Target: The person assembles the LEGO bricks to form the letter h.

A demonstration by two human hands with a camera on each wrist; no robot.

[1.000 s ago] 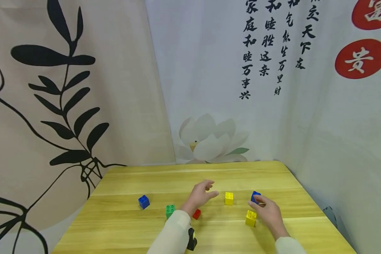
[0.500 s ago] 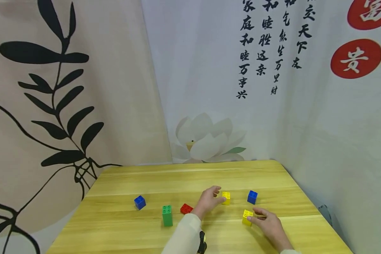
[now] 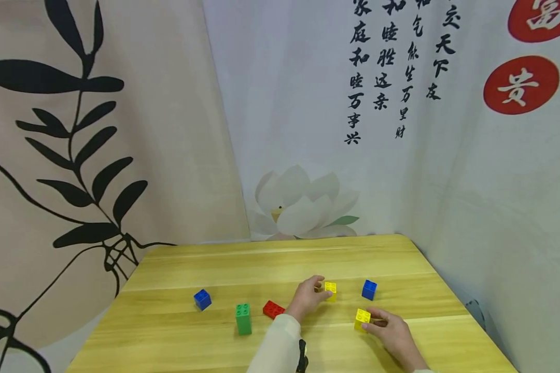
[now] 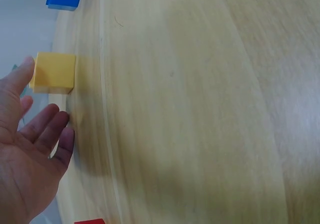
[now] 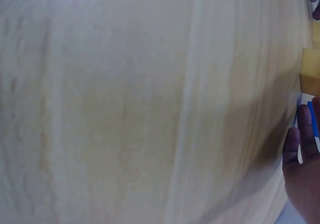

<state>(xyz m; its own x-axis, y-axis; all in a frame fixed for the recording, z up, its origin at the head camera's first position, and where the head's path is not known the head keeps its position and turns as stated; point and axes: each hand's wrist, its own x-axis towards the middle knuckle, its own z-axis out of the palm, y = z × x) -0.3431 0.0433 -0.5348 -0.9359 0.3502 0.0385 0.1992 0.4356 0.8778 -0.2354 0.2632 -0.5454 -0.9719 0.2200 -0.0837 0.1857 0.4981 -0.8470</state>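
Note:
My left hand (image 3: 304, 299) is beside the farther yellow toy brick (image 3: 331, 291), its thumb overlapping the brick's lower edge. In the left wrist view the thumb tip is right at the side of that yellow brick (image 4: 55, 73), while the other fingers (image 4: 46, 124) are loosely bent and spread below it. My right hand (image 3: 394, 335) is at the nearer yellow brick (image 3: 361, 318), thumb and forefinger at its right side. The right wrist view catches only part of this brick (image 5: 310, 73), with fingers (image 5: 291, 146) relaxed short of it.
A blue brick (image 3: 369, 290) stands behind the right hand. Left of the left forearm lie a red brick (image 3: 273, 309), an upright green brick (image 3: 243, 320) and another blue brick (image 3: 203, 300). The wooden table (image 3: 191, 344) ends at a curtained wall (image 3: 298, 129).
My left hand has moved right to the farther yellow brick, uncovering the red and green bricks. The right hand has come away from the blue brick toward the nearer yellow one. The view shifted slightly.

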